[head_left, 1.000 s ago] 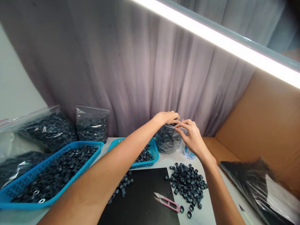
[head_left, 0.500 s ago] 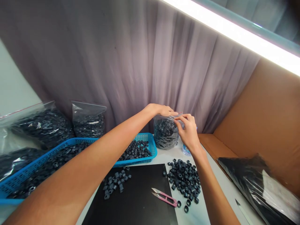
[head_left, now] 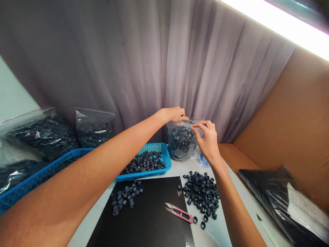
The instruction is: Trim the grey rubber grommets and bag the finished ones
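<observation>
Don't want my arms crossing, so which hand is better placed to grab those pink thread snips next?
Probably your right hand: it's nearer the pink thread snips, whose handle end points right. Your left hand is farther off; both are at the zip bag.

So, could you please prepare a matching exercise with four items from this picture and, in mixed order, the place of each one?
Items
1. Right hand
2. Pink-handled metal snips
3. Larger loose pile of dark ring-shaped pieces
4. Shiny dark plastic bag with white patch

Places
A. Mostly on the flat black mat
B. Far right, in front of brown cardboard
C. At the top of a clear plastic zip bag
D. On the white table, right of the mat

Pairs: 1-C, 2-A, 3-D, 4-B
</observation>
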Demonstrator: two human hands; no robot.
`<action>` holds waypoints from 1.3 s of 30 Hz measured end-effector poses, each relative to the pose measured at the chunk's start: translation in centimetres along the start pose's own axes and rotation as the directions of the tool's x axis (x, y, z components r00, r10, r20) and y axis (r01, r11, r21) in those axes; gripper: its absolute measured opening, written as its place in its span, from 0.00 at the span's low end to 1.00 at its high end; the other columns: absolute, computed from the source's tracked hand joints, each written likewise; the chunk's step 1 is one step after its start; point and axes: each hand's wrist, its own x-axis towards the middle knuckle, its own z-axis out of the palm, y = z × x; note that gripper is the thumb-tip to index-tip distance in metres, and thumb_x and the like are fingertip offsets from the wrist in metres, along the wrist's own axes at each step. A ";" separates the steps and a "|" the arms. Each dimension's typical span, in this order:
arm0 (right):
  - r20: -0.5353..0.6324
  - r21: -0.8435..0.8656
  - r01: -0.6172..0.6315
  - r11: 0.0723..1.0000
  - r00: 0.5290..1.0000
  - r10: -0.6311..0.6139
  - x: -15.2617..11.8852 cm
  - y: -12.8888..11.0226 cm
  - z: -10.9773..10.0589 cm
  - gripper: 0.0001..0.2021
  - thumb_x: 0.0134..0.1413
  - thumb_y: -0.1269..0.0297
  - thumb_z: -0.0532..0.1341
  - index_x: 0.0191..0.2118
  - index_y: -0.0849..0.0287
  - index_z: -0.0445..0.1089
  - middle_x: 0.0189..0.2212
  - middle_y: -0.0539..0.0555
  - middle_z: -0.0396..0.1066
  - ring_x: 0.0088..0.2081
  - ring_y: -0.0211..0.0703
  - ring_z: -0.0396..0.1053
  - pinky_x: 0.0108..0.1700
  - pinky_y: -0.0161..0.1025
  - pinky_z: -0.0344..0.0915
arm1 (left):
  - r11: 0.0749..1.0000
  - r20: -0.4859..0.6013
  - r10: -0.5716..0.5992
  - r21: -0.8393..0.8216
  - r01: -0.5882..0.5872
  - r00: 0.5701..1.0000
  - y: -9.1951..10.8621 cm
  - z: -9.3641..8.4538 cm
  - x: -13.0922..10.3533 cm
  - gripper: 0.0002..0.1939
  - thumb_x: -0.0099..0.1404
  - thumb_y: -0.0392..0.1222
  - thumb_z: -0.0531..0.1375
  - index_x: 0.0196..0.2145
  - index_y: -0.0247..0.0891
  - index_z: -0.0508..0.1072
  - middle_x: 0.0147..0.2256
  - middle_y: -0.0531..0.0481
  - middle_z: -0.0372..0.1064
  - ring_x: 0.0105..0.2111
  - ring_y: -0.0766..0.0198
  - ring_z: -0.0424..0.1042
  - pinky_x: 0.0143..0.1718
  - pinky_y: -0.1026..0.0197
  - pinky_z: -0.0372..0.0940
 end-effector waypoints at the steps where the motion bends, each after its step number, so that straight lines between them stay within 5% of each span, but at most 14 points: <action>1: 0.001 -0.001 0.004 1.000 1.000 -0.004 0.0 0.0 0.0 0.07 0.63 0.68 0.58 0.38 0.55 0.74 0.39 0.57 0.68 0.45 0.52 0.64 0.49 0.51 0.63 | 1.000 -0.010 -0.002 0.011 0.002 1.000 -0.2 0.1 -0.1 0.17 0.70 0.47 0.59 0.52 0.35 0.71 0.49 0.43 0.72 0.44 0.57 0.74 0.45 0.49 0.72; 8: 0.001 -0.004 0.031 1.000 1.000 -0.031 0.0 -0.6 0.2 0.07 0.64 0.67 0.58 0.38 0.54 0.73 0.39 0.56 0.68 0.45 0.52 0.63 0.49 0.52 0.64 | 0.995 -0.167 0.010 0.097 0.007 0.986 -0.7 0.7 0.3 0.23 0.69 0.57 0.56 0.32 0.33 0.79 0.34 0.41 0.77 0.45 0.50 0.76 0.50 0.51 0.64; 12: 0.009 -0.004 0.040 0.999 0.999 -0.040 0.1 -0.6 0.1 0.07 0.65 0.66 0.57 0.38 0.53 0.73 0.39 0.56 0.68 0.45 0.52 0.63 0.49 0.53 0.64 | 0.996 -0.208 0.026 0.094 -0.006 0.978 -0.6 0.6 1.4 0.23 0.69 0.55 0.55 0.33 0.32 0.79 0.32 0.40 0.76 0.42 0.50 0.77 0.47 0.54 0.64; 17: 0.017 -0.004 0.039 0.999 0.999 -0.038 0.3 -0.3 -0.2 0.07 0.64 0.67 0.58 0.38 0.53 0.73 0.39 0.56 0.68 0.45 0.51 0.63 0.49 0.52 0.64 | 0.997 -0.117 0.076 0.033 -0.073 0.990 0.0 0.3 1.9 0.20 0.69 0.50 0.55 0.36 0.30 0.79 0.28 0.44 0.76 0.27 0.60 0.76 0.36 0.59 0.66; 22: 0.032 -0.006 0.030 1.000 0.999 -0.029 0.5 0.0 -0.7 0.06 0.63 0.68 0.58 0.38 0.53 0.73 0.39 0.55 0.69 0.45 0.51 0.64 0.50 0.53 0.63 | 0.988 -0.080 0.147 -0.029 -0.149 0.986 -0.5 -0.3 0.8 0.20 0.70 0.49 0.51 0.42 0.32 0.77 0.35 0.45 0.78 0.31 0.65 0.76 0.35 0.65 0.64; 30: 0.087 -0.011 0.038 0.999 0.996 -0.037 0.7 -0.2 -1.0 0.06 0.63 0.68 0.59 0.37 0.54 0.74 0.38 0.56 0.69 0.45 0.52 0.64 0.48 0.52 0.64 | 0.990 0.162 0.137 -0.001 -0.139 0.977 -1.1 -0.7 -0.3 0.09 0.55 0.41 0.64 0.32 0.36 0.83 0.29 0.49 0.79 0.31 0.62 0.74 0.35 0.63 0.63; 39: 0.092 -0.022 0.038 0.999 0.995 -0.036 0.7 0.1 -1.0 0.06 0.63 0.67 0.59 0.37 0.55 0.74 0.38 0.55 0.68 0.45 0.51 0.64 0.49 0.51 0.63 | 0.996 0.114 0.056 0.069 -0.064 0.992 0.4 0.4 -0.3 0.14 0.50 0.51 0.67 0.33 0.41 0.84 0.33 0.47 0.80 0.36 0.57 0.73 0.41 0.56 0.63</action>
